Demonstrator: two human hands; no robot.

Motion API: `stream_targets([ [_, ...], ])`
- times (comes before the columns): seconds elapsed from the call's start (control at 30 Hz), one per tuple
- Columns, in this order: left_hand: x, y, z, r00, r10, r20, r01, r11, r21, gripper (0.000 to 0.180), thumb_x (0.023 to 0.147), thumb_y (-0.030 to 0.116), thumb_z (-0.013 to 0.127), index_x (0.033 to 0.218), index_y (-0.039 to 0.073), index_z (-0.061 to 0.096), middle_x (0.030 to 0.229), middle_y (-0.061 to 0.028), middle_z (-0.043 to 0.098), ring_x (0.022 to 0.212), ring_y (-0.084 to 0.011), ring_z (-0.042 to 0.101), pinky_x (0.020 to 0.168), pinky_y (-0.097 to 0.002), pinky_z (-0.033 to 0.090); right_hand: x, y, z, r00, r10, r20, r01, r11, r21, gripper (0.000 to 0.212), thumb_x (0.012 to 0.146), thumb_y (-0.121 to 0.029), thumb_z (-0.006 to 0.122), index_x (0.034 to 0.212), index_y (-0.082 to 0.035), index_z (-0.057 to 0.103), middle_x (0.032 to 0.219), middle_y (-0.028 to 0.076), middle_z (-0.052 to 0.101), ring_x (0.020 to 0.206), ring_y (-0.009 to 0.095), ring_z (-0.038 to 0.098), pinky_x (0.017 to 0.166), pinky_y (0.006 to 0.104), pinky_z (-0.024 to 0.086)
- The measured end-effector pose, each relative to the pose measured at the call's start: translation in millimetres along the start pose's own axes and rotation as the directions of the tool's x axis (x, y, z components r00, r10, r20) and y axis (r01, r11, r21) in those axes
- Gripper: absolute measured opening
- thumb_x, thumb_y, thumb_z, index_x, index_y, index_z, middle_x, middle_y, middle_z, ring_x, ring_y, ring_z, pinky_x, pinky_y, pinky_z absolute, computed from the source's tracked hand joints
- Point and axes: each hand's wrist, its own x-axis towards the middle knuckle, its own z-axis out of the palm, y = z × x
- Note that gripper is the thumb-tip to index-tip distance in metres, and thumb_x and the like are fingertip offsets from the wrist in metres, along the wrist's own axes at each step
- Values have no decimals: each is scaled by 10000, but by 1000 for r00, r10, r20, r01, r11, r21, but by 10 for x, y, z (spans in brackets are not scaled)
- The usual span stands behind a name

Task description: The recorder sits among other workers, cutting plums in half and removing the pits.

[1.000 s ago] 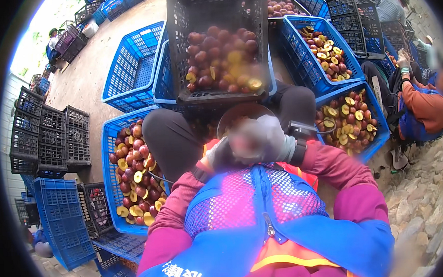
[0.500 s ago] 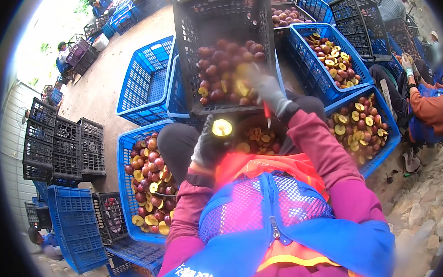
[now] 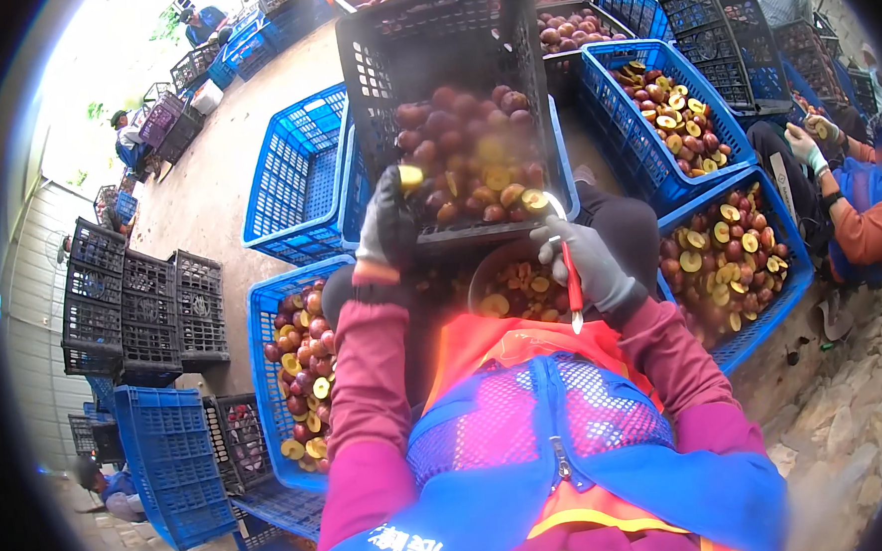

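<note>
My left hand (image 3: 386, 223), in a dark and grey glove, pinches a cut plum half (image 3: 412, 175) at the left side of a tilted black crate (image 3: 358, 70). Whole plums (image 3: 443, 116) and cut ones fill the crate's lower part. In a grey glove, my right hand (image 3: 595, 267) grips a red-handled tool (image 3: 573, 281) with a curved metal end, near the crate's lower right corner. A plum half (image 3: 534, 200) lies beside that curved end; whether they touch I cannot tell. Between my legs, a bowl (image 3: 477, 289) holds plum pieces, partly hidden by the crate and my apron.
Blue crates of cut plums stand at my left (image 3: 257, 385) and right (image 3: 800, 277), with another blue crate (image 3: 671, 199) farther right. A blue crate without fruit (image 3: 259, 225) stands front left. Black crates (image 3: 148, 301) are stacked at far left. A co-worker (image 3: 871, 203) sits at right.
My left hand has moved forward and up to the crate's left side with a plum half. My right hand has drawn back from the plums toward my lap, still gripping the red-handled tool.
</note>
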Motion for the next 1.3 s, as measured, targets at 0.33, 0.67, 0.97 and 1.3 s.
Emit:
stream_targets([
  [0.33, 972, -1592, 274, 989, -95, -115, 113, -29, 993, 554, 940, 510, 633, 1259, 71, 750, 1347, -232, 699, 1267, -422, 663, 1070, -513, 519, -357, -245, -99, 989, 144, -32, -143, 989, 33, 457, 1146, -374, 473, 1220, 32, 670, 760, 41, 676, 460, 102, 531, 459, 253, 435],
  [0.67, 95, -267, -468, 996, 89, 6, -39, 374, 927, 458, 947, 384, 699, 1218, 14, 720, 1109, -254, 736, 1056, -425, 715, 897, -489, 567, -488, -42, -214, 970, 223, -97, -217, 974, 67, 402, 1081, -347, 604, 1209, 30, 650, 841, 105, 707, 532, 144, 629, 485, 266, 488],
  [0.97, -555, 978, -1357, 978, 54, -203, 205, -48, 978, 719, 904, 363, 782, 1455, -42, 559, 1381, -273, 638, 1221, -448, 647, 1055, -494, 514, -180, -558, -118, 970, 194, 144, -209, 972, 104, 328, 1100, -233, 563, 1304, 23, 587, 988, 140, 747, 646, 168, 705, 530, 288, 569],
  [1.3, 2513, -914, 108, 980, -137, -143, 121, -156, 980, 534, 906, 304, 701, 1382, 96, 575, 1407, -254, 581, 1224, -452, 631, 1038, -521, 525, -70, -237, -81, 976, 170, 134, -132, 959, -252, 408, 1139, -337, 522, 1397, -33, 609, 755, 38, 646, 492, 114, 599, 467, 270, 474],
])
